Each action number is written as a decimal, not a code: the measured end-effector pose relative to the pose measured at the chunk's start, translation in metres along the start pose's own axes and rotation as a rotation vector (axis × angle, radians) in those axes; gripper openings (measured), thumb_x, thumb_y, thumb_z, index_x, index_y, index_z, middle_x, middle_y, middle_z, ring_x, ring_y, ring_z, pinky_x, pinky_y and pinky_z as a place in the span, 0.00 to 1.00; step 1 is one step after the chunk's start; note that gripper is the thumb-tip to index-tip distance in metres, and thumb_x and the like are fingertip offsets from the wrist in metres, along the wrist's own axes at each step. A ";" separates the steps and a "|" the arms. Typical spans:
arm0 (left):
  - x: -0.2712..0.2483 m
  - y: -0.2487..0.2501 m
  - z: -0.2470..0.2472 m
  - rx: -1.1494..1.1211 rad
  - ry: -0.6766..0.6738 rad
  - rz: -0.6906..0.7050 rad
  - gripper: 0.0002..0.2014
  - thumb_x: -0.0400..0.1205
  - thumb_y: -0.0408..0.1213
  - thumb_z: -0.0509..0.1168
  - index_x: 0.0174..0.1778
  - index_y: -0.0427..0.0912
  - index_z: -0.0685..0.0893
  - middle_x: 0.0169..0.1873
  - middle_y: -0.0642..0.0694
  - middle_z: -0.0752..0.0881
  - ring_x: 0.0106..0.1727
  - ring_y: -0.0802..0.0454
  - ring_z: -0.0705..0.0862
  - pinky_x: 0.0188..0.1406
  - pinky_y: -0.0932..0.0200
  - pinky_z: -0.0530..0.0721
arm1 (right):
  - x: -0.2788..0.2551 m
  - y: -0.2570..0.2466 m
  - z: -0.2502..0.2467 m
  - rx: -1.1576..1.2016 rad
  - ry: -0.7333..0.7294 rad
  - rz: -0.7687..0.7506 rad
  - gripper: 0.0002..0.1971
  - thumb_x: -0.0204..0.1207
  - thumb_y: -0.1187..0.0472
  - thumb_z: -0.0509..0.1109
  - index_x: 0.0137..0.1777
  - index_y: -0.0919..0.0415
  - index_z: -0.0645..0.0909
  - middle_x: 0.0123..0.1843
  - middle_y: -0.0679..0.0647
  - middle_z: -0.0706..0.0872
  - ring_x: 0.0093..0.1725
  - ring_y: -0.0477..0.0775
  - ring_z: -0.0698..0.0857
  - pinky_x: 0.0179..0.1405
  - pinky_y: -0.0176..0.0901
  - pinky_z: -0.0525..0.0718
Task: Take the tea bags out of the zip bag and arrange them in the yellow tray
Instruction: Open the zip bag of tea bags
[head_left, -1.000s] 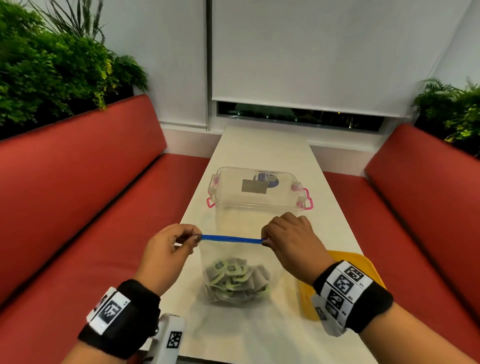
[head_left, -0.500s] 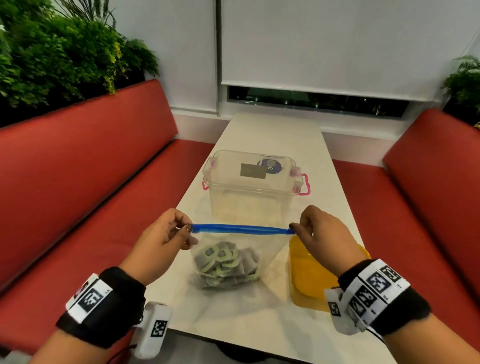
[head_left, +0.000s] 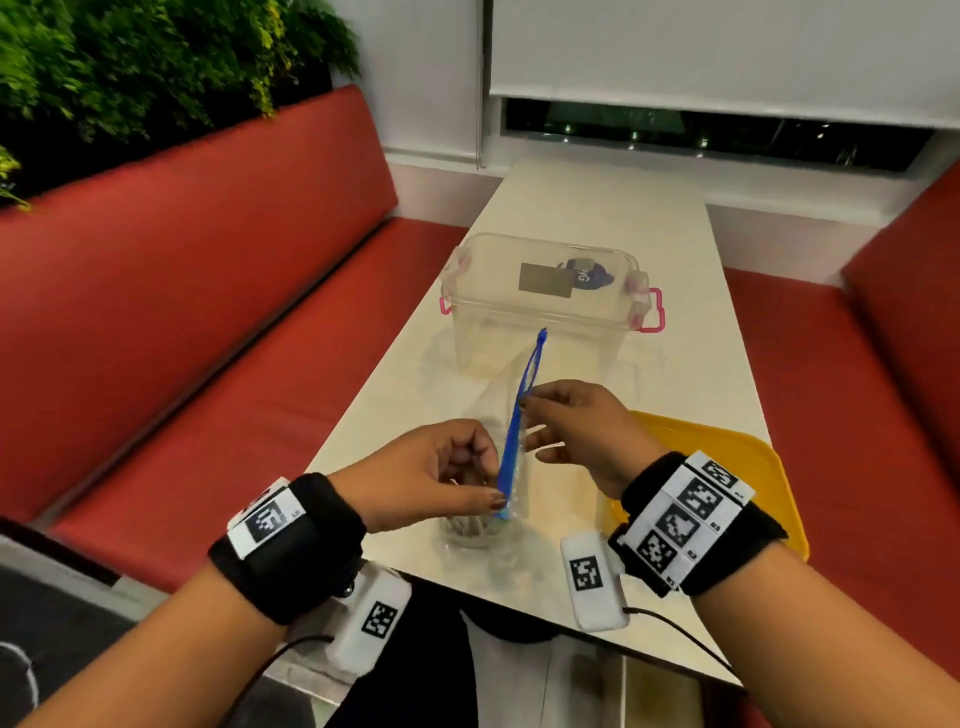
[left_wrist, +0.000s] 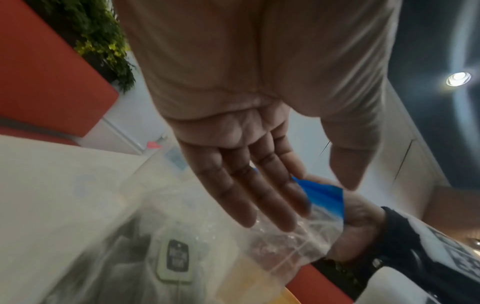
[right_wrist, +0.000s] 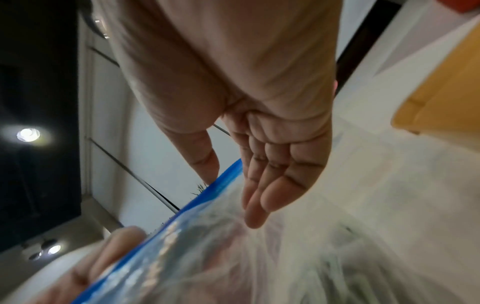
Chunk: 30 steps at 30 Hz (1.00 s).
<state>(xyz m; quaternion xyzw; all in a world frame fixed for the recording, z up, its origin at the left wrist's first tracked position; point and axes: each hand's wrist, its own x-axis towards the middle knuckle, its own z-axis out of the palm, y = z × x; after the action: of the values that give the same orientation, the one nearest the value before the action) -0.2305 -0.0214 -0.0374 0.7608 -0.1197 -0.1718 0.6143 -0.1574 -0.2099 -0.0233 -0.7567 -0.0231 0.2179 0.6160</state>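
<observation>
A clear zip bag with a blue zip strip (head_left: 522, 415) stands on the white table (head_left: 597, 208), its strip running away from me. Several tea bags (head_left: 467, 526) lie bunched at its bottom, and one label (left_wrist: 173, 259) shows through the plastic. My left hand (head_left: 485, 480) pinches the near end of the strip (left_wrist: 320, 194) between thumb and fingers. My right hand (head_left: 532, 423) pinches the strip (right_wrist: 207, 197) farther along, thumb on one side and fingers on the other. The yellow tray (head_left: 727, 467) lies to the right under my right wrist, with nothing visible in it.
A clear lidded plastic box (head_left: 540, 291) with pink latches stands just beyond the bag. Red bench seats (head_left: 208, 312) flank the narrow table on both sides. The table's near edge (head_left: 519, 597) is close below my wrists. Plants (head_left: 130, 62) fill the far left.
The bag has turned so its strip runs front to back instead of left to right. My hands have come close together, the right one moving in along the strip.
</observation>
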 end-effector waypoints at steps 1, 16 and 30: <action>0.003 0.001 0.002 -0.030 0.011 -0.022 0.15 0.74 0.39 0.77 0.45 0.38 0.78 0.36 0.48 0.87 0.39 0.51 0.85 0.43 0.58 0.84 | 0.001 0.001 0.002 0.014 -0.013 -0.006 0.08 0.79 0.63 0.68 0.55 0.65 0.82 0.41 0.57 0.86 0.34 0.52 0.86 0.35 0.42 0.82; 0.047 -0.024 -0.004 -0.255 0.221 -0.140 0.03 0.81 0.30 0.68 0.43 0.35 0.82 0.39 0.40 0.88 0.38 0.52 0.87 0.36 0.61 0.86 | 0.014 0.026 0.017 0.050 0.073 0.020 0.10 0.81 0.61 0.67 0.40 0.65 0.82 0.32 0.60 0.81 0.33 0.55 0.79 0.39 0.49 0.80; 0.068 -0.027 -0.040 -0.975 0.548 -0.215 0.11 0.83 0.23 0.48 0.44 0.41 0.71 0.28 0.43 0.72 0.27 0.49 0.76 0.29 0.58 0.85 | 0.010 0.028 -0.001 -0.637 0.110 0.036 0.12 0.70 0.56 0.70 0.36 0.67 0.80 0.33 0.61 0.88 0.34 0.58 0.86 0.30 0.47 0.79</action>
<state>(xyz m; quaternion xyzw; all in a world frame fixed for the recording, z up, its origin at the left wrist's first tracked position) -0.1534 -0.0063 -0.0644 0.4139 0.2153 -0.0649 0.8821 -0.1545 -0.2145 -0.0527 -0.9225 -0.0435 0.1691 0.3444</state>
